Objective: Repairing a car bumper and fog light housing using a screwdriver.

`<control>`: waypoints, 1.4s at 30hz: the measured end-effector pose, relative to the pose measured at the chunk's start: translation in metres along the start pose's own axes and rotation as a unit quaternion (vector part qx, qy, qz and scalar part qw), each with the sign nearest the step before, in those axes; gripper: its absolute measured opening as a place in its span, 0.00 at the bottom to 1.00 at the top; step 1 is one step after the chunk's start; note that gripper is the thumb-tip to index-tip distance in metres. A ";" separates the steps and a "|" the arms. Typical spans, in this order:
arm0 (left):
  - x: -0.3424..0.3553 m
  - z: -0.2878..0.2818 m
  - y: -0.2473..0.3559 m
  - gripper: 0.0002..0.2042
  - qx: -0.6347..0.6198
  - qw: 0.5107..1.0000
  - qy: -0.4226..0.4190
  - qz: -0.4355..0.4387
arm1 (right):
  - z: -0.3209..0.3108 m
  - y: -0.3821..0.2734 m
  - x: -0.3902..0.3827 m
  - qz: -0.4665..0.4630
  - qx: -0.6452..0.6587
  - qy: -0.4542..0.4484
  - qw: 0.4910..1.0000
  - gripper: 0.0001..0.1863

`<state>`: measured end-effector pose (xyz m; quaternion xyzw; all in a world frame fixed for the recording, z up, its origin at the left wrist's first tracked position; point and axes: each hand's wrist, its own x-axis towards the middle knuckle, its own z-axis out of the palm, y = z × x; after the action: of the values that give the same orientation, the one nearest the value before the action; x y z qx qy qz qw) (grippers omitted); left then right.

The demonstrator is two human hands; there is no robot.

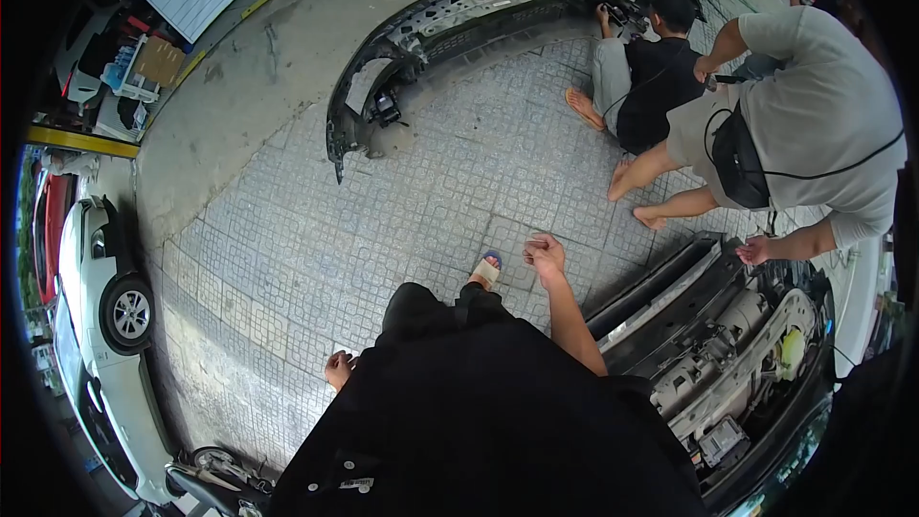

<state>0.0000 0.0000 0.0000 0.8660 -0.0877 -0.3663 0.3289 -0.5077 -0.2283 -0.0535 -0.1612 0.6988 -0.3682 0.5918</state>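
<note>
two people, one squatting [661, 77] and one bending [814, 96], flank one detached bumper [479, 8] lying ahead on the paving [421, 220]. the right hand [545, 257] hangs half-curled and empty, nearest one stripped car front [689, 383]; the left hand [340, 370] is partly hidden by the shirt [479, 412], its grip impossible to tell.

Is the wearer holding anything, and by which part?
Nothing shows in the loosely curled right hand; the left hand is partly hidden, so I can't tell.

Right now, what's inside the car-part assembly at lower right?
A pale metal bar, a yellow-green rounded part and a boxy silver unit show within the assembly. The black shirt hides its lower-left side; whatever lies beneath the visible parts is covered.
</note>
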 end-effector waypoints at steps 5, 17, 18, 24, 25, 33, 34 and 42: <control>0.007 0.064 0.058 0.12 0.007 0.997 -0.071 0.000 | -0.075 0.009 0.011 0.009 0.022 0.069 0.997 0.14; 0.131 0.206 0.190 0.11 0.011 0.995 -0.093 -0.016 | -0.136 0.100 -0.075 0.134 0.246 0.281 0.918 0.07; 0.139 0.224 0.211 0.12 0.013 0.992 -0.120 -0.040 | -0.120 0.084 -0.076 0.142 0.231 0.320 0.908 0.07; 0.176 0.337 0.361 0.12 0.047 0.952 -0.291 0.078 | -0.052 0.023 -0.063 0.046 0.199 0.382 0.901 0.09; 0.177 0.352 0.385 0.12 0.032 0.944 -0.315 0.097 | -0.048 0.013 -0.058 0.006 0.171 0.404 0.898 0.09; 0.179 0.431 0.458 0.11 0.051 0.922 -0.373 0.089 | -0.068 -0.017 -0.038 0.063 0.285 0.456 0.841 0.05; 0.181 0.430 0.446 0.12 0.063 0.927 -0.363 0.078 | -0.071 -0.013 -0.039 0.070 0.285 0.445 0.846 0.05; 0.170 0.386 0.344 0.13 0.182 0.932 -0.314 -0.025 | -0.089 -0.088 -0.011 0.233 0.131 0.483 0.834 0.13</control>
<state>-0.1144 -0.5263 -0.0785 0.7540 -0.2294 -0.6053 0.1120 -0.6072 -0.2519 0.0184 0.2835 0.8579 -0.3379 0.2634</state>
